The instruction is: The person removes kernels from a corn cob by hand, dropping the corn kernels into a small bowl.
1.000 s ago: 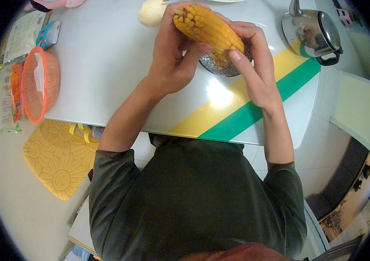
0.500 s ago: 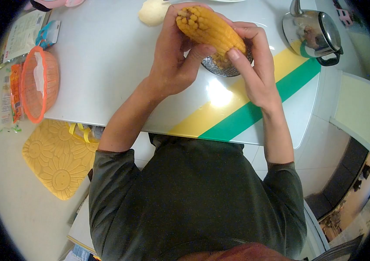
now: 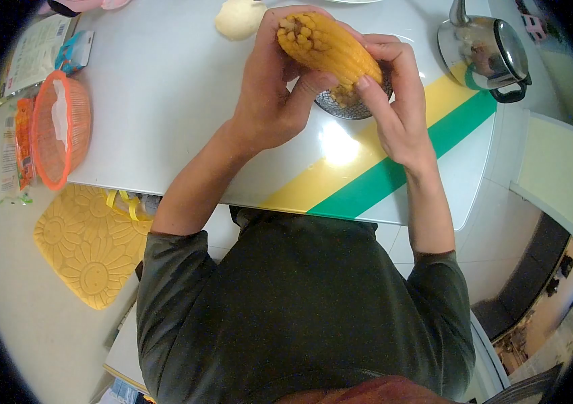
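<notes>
A yellow corn cob (image 3: 333,50) is held between both hands over the table, tilted with its tip toward the upper left. My left hand (image 3: 276,87) wraps round the tip half, its thumb along the near side. My right hand (image 3: 394,91) grips the other end, with the thumb pressed on the kernels there. Below the cob is a dark-patterned bowl (image 3: 347,111) with yellow bits in it, partly hidden by the hands and cob. A pale round bun-like piece (image 3: 238,20) lies on the table beyond my left hand.
A glass teapot (image 3: 488,54) with a dark handle stands at the right. An orange plastic basket (image 3: 84,128) sits at the table's left edge beside packaged goods (image 3: 27,64). The white table (image 3: 158,101) carries yellow and green stripes. A plate rim (image 3: 357,1) shows at the top.
The corn cob and my left hand have shifted very slightly to the right. My right hand keeps nearly the same grip.
</notes>
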